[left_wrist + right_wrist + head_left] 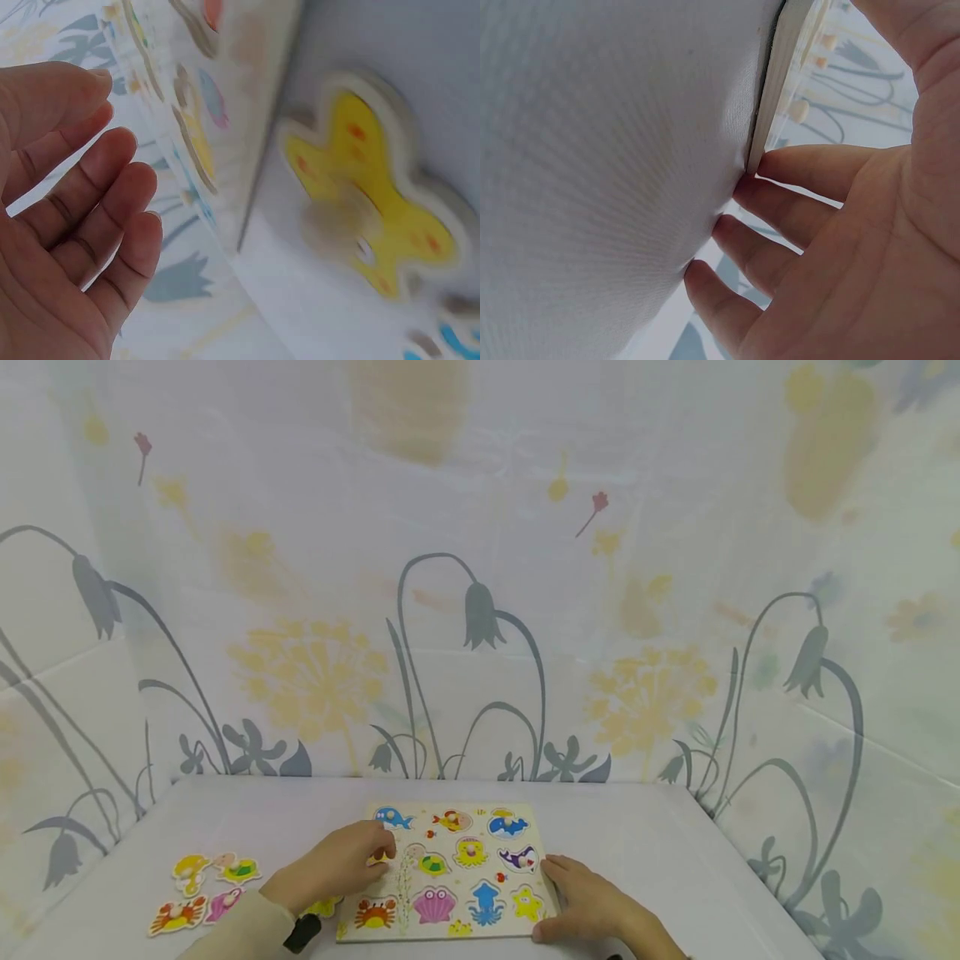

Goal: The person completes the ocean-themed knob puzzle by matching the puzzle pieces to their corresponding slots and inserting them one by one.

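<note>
A wooden peg puzzle board (401, 931) printed with sea animals lies flat in front of me. My left hand (341, 858) hovers over its left side, fingers loosely bent, with nothing between them in the left wrist view. Close to that hand, a yellow starfish piece (352, 187) with a knob lies beside the board's left edge. My right hand (588, 897) rests at the board's right edge. In the right wrist view its fingers (780, 206) are spread, their tips on the white table cover and one against the board's side.
On the left of the table lie loose pieces: a crab (178, 915), a turtle (238, 869), a pink piece (223, 904) and an orange-yellow one (191, 872). Knobbed pieces such as the octopus (471, 852) sit in the board. A flowered curtain (480, 693) hangs behind.
</note>
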A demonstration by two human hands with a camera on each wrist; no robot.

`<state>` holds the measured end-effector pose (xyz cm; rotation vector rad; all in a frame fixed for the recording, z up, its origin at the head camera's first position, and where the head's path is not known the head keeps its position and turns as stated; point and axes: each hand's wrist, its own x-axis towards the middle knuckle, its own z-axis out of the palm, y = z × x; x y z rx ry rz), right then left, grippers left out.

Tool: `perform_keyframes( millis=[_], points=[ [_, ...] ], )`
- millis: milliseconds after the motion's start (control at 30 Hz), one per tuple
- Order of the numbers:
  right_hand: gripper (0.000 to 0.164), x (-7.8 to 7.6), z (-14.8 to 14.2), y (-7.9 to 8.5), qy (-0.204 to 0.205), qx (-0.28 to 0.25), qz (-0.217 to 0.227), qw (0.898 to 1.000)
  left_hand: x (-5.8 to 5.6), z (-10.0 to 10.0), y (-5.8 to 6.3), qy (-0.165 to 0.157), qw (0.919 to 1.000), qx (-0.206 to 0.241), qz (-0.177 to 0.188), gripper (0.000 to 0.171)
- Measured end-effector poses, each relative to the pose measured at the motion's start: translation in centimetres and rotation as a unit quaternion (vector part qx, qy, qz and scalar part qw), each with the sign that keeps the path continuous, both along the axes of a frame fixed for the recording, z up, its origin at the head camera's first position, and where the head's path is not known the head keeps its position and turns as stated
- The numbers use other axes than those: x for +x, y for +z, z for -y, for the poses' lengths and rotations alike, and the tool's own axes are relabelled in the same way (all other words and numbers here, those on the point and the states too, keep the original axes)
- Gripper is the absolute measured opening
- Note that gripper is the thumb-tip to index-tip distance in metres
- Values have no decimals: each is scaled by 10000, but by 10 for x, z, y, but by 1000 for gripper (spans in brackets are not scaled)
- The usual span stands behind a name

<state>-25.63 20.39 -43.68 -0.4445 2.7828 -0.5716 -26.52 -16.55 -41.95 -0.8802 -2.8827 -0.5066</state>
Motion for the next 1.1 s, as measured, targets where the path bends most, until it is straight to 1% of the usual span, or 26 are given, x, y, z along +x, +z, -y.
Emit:
perform_keyframes(
  millis=[133,233,367,533,667,733,933,1100],
  points=[
    [98,0,-1,-1,7,31,-3,10000,7,16,-1,152,9998,-52,101,10],
    [97,1,-2,-1,0,27,-7,10000,11,28,-1,225,9997,-118,39,11],
    [98,1,-1,-2,39,-8,-26,10000,15,46,-2,483,9986,-205,33,13],
    [98,0,-1,-1,82,-15,-28,10000,17,67,-4,791,9965,-267,102,14],
    [99,0,0,0,99,-15,-31,9999,19,84,-4,893,9956,-272,-72,15],
    [99,0,0,1,92,-31,-24,9999,20,92,-4,984,9947,-289,-94,16],
    [99,1,1,2,62,-21,-43,10000,19,113,0,1403,9893,-380,123,17],
    [99,2,1,2,45,-59,12,10000,20,128,1,1512,9877,-362,192,16]
  ],
)
